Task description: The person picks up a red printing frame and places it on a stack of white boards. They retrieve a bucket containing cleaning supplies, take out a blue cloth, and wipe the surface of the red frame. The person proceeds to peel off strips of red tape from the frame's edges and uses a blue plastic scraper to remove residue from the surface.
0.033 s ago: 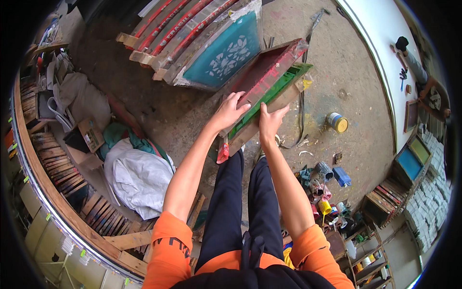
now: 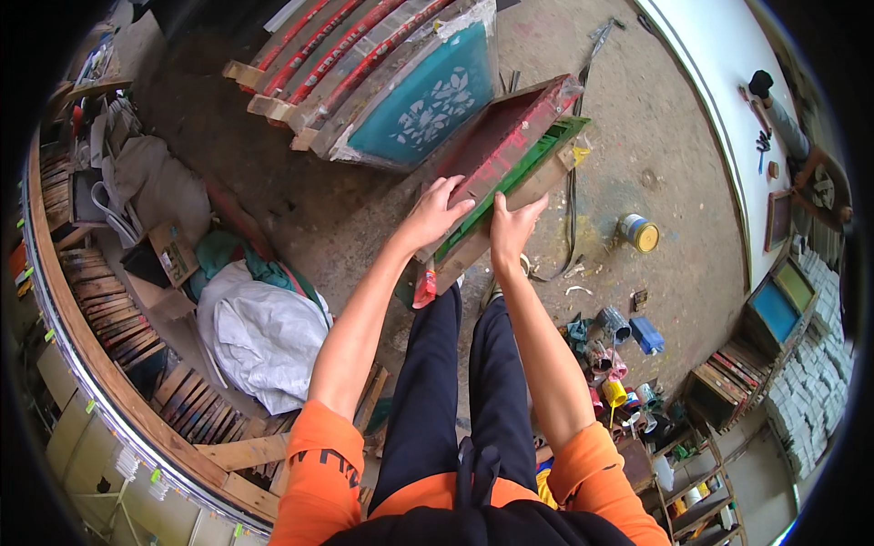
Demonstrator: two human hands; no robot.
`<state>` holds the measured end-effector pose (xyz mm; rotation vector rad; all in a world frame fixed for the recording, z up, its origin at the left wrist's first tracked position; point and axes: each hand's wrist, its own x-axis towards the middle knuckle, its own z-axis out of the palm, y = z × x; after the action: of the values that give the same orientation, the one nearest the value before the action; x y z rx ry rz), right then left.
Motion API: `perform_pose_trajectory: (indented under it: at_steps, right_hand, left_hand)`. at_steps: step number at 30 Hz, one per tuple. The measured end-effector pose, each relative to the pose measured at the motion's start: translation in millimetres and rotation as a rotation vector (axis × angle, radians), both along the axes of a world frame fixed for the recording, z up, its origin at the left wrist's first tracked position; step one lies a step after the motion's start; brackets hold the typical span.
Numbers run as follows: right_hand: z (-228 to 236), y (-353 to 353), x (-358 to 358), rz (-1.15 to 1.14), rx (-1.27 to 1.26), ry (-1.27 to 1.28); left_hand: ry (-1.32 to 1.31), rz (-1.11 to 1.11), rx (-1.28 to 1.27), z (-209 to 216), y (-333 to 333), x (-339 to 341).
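Two screen-printing frames stand on edge, close together, in front of me. My left hand is closed over the near part of the red-stained screen frame, its thumb on the side facing the other frame. My right hand is closed round the edge of the green screen frame, with its thumb toward the narrow gap. Red tape covers a near corner. Behind stands a teal screen with a white floral pattern, in front of several red-edged frames.
A white sack lies to the left, beside a long rack of frames. To the right, a paint can lies on the stained floor near a cluster of cans. Another person is at a white table at far right.
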<state>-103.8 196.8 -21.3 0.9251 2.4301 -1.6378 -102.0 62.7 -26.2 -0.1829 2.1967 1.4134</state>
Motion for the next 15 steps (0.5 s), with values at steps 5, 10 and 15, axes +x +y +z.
perform_pose_trajectory:
  at_steps: [5,10,15]
  right_hand:
    - [32,20,2,0.072,0.063,0.105]
    - [103,62,11,0.344,0.048,0.102]
    - [178,116,28,0.607,0.077,0.091]
  left_hand:
    - [0.014,0.026,0.034,31,1,30]
    - [-0.165,0.152,0.352,86,12,68]
    - [-0.192,0.351,0.48,182,43,109]
